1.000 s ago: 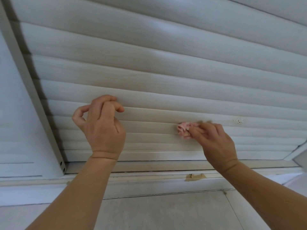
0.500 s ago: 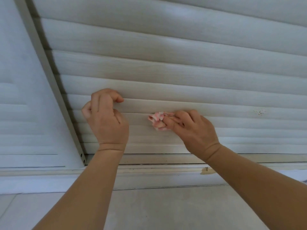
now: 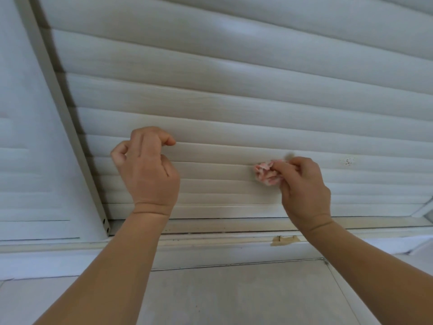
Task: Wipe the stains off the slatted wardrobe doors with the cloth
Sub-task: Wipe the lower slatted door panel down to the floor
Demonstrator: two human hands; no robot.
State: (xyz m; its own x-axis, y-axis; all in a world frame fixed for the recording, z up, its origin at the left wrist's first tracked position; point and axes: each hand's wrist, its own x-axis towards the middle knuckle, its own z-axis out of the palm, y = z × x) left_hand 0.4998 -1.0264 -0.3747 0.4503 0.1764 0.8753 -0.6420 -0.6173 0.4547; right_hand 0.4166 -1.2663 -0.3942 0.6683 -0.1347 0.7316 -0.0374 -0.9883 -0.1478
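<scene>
The speckled stain (image 3: 348, 161) sits on a lower slat of the wardrobe door (image 3: 234, 113), just right of the right hand (image 3: 304, 191). That hand is clamped on the crumpled pink cloth (image 3: 267, 172), pressed to the slat. Half a second ago the cloth was further left along the same slat, so the stroke has swept back toward the stain (which looks untouched, so the job is not done). The left hand (image 3: 146, 171) has stayed loosely curled, holding nothing, fingertips on a slat. The right palm hides most of the cloth; the hands are blurred by motion, and the door's right edge is cut off.
</scene>
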